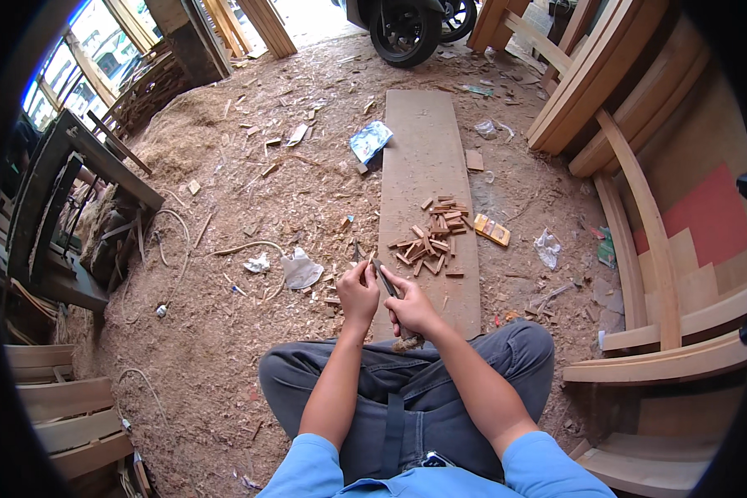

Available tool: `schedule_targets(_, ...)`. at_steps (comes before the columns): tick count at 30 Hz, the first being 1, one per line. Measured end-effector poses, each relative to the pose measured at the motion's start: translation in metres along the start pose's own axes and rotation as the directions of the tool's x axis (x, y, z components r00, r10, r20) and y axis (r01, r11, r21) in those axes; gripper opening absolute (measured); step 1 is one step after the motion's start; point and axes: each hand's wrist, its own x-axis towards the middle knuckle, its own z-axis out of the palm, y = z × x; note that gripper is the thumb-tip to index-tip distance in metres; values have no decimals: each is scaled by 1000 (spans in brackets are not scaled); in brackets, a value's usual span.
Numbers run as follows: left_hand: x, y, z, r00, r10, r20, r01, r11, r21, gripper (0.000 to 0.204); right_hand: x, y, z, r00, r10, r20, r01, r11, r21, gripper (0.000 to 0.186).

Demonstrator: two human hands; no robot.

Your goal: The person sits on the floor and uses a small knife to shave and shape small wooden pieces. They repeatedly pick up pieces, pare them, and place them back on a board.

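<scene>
We sit cross-legged, our left hand (357,292) pinching a small wooden piece (371,258) at its fingertips. Our right hand (413,309) grips a dark-bladed tool (386,280), its tip close beside that piece. Just beyond our hands, a loose pile of wooden blocks (436,236) lies on the long flat board (423,141), over a shaving-strewn floor (224,349).

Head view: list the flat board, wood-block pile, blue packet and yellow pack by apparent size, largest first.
1. Flat board
2. Wood-block pile
3. Blue packet
4. Yellow pack
</scene>
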Motion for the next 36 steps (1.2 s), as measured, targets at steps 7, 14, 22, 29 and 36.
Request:
schedule_targets(7, 5, 1, -7, 978, 179, 104, -186, 980, 64, 15, 5, 15, -6, 1000, 9, 4, -9, 1000, -24, 69)
schedule_targets(14, -10, 19, -4, 945, 287, 159, -300, 952, 65, 16, 27, 1, -46, 884, -100, -457, 112, 994, 0, 68)
schedule_targets(22, -2, 6, -1, 949, -267, 168, 298, 934, -196, 24, 6, 3, -20, 996, -81, -34, 84, 992, 97, 72)
schedule_targets(29, 1, 2, -2, 984, -146, 101, 157, 981, -111, 22, -3, -2, 1, 998, -25, -59, 23, 999, -38, 69)
schedule_targets(36, 0, -1, -1, 999, -37, 23, 37, 999, -18, 19, -1, -1, -5, 1000, -7, -23, 6, 998, -59, 69)
